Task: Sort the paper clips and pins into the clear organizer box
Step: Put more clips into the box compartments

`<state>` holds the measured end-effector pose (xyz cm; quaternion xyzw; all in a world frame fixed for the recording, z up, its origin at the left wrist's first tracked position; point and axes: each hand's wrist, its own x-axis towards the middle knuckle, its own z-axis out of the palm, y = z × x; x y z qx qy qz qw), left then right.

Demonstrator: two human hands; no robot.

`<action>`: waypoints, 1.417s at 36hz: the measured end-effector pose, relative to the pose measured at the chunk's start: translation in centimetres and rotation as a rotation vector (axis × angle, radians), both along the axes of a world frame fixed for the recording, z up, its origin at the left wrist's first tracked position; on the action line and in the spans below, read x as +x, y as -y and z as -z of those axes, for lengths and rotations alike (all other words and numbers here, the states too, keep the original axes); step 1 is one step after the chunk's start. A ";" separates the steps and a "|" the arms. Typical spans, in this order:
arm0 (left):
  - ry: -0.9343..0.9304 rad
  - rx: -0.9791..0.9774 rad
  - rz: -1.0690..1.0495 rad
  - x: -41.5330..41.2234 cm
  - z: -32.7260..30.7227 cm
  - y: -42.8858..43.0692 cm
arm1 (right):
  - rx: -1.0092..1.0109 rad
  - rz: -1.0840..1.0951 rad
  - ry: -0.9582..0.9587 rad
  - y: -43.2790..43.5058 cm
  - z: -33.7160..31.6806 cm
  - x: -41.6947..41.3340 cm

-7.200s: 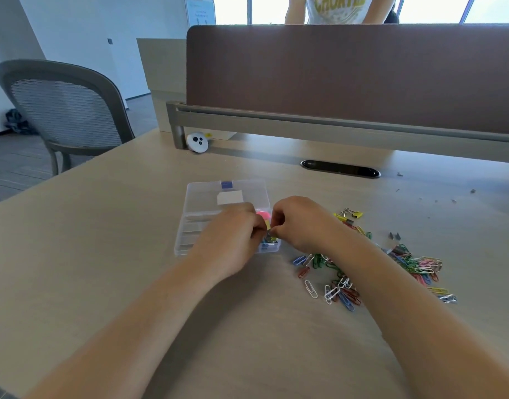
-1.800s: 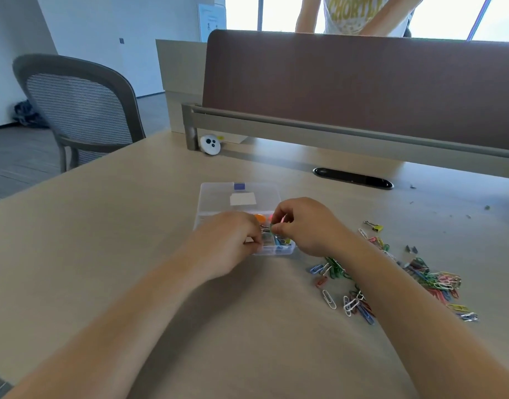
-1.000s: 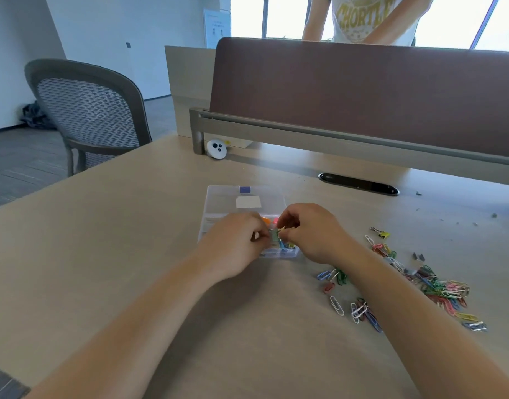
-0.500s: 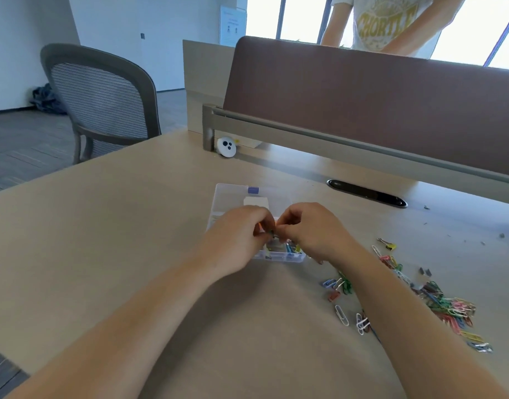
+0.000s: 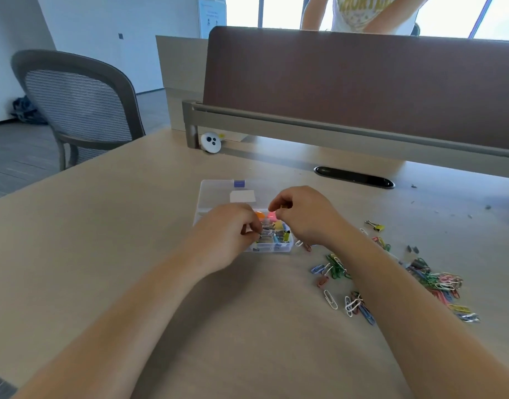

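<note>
Organizer box [image 5: 218, 194] — both hands [image 5: 230, 231] over it.

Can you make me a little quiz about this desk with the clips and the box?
1. True or false: the clear organizer box is closed.
2. Where do most loose paper clips lie: A) left of the box, B) right of the box, C) on the chair?
3. What colour is the lone binder clip on the desk beyond the paper clips?

Key
1. False: it is open, with both hands over it, the left hand and the right hand.
2. B
3. Yellow
</note>
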<state>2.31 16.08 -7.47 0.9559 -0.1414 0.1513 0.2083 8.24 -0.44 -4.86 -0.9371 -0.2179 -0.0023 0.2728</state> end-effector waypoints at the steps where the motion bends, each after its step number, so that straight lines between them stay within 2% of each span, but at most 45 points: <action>1: 0.003 0.001 -0.002 0.0 0.0 -0.1 | 0.012 -0.001 0.012 0.1 0.1 0.0; 11: 0.002 0.061 0.045 0.1 0.1 -0.1 | 0.055 -0.021 0.015 -0.1 0.4 0.2; 26: -0.051 0.025 0.080 0.3 0.6 -0.3 | 0.115 0.023 0.059 -0.4 0.6 0.0; 30: -0.030 -0.056 0.008 0.4 0.6 -0.1 | 0.110 0.039 0.044 -0.5 0.6 0.0; 34: -0.034 -0.185 -0.107 0.4 0.0 0.0 | 0.108 -0.001 -0.049 -0.5 0.2 -0.6; 38: -0.094 -0.176 -0.154 0.5 -0.5 0.0 | 0.178 -0.027 -0.137 -0.5 -0.2 -1.1; 43: -0.170 -0.107 -0.153 1.0 -1.0 0.2 | 0.149 -0.033 -0.056 -0.5 -0.3 -0.9; 49: -0.192 -0.144 -0.159 1.5 -1.5 0.1 | 0.213 -0.021 -0.071 -0.5 0.0 -0.9; 51: -0.173 -0.123 -0.163 1.5 -1.3 0.0 | 0.181 -0.024 -0.068 -0.5 0.2 -0.9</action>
